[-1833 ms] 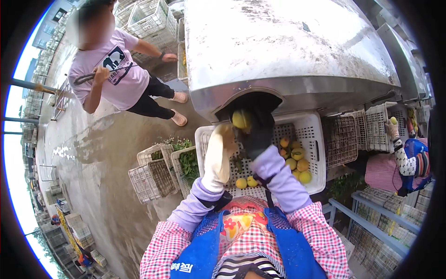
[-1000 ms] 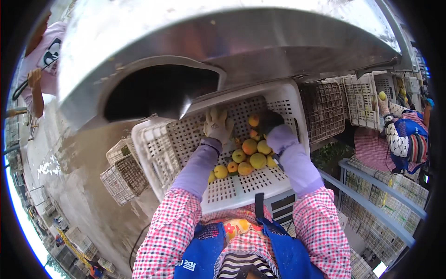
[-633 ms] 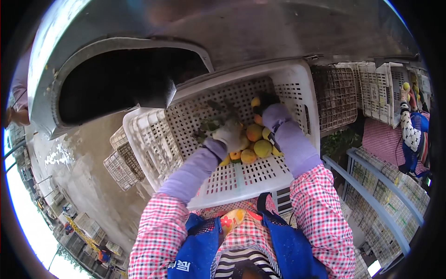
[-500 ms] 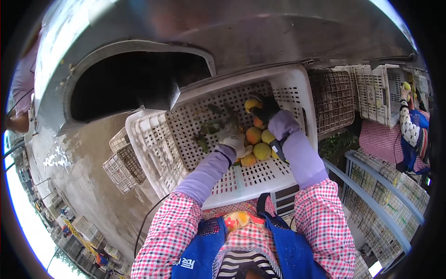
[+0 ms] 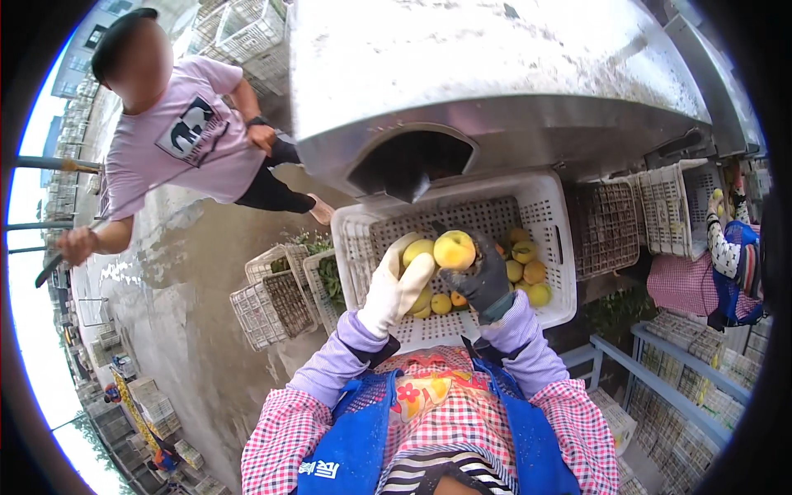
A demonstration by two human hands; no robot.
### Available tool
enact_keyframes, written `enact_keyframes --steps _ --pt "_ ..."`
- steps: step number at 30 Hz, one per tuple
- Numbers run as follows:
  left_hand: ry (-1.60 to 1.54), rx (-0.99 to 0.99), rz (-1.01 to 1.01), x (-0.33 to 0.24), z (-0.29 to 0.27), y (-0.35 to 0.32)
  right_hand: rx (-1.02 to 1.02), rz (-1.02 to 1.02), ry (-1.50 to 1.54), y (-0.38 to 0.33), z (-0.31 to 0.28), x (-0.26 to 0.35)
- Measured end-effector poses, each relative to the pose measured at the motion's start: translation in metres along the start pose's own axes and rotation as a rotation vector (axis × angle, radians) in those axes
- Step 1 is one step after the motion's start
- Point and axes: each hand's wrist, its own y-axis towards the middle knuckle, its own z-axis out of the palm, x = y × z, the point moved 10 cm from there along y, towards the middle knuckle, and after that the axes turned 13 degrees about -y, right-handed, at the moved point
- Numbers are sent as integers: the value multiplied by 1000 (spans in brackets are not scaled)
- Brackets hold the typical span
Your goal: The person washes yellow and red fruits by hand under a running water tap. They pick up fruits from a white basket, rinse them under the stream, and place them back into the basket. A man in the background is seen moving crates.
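Note:
Both my hands are raised over a white slotted plastic crate (image 5: 561, 216). In a white glove, my left hand (image 5: 389, 287) is closed round a yellow-green peach (image 5: 418, 250). My right hand (image 5: 480, 285), in a dark glove, grips a yellow peach with a reddish blush (image 5: 454, 248), held right beside the other. Inside the crate, several loose peaches (image 5: 539, 294) lie along the right side, and more sit below my hands. My gloves hide part of the crate's floor.
A metal machine with a dark chute opening (image 5: 410, 162) overhangs the crate's far side. A person in a pink shirt (image 5: 186, 132) stands at the far left. Stacked crates (image 5: 276, 301) stand left, and a blue metal rail (image 5: 693, 375) runs at the right. Another worker (image 5: 734, 256) is farther right.
My hands have come up from the crate's bottom and now hold peaches close together. The view has shifted, bringing the pink-shirted person fully into sight.

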Motion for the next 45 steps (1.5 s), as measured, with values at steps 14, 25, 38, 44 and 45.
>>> enact_keyframes --steps 14,25,38,44,45 --pt "-379 -121 13 -32 -73 -7 -689 -648 -982 114 63 64" --pt "-536 -14 18 -25 -55 10 -70 -550 -592 43 56 113" --pt "-115 4 177 -60 -44 5 -45 -262 -219 39 55 61" --pt "-246 -47 88 -42 -59 28 -172 -334 -455 60 53 81" --pt "-260 -57 116 -43 -59 31 -239 -467 -674 62 50 98"
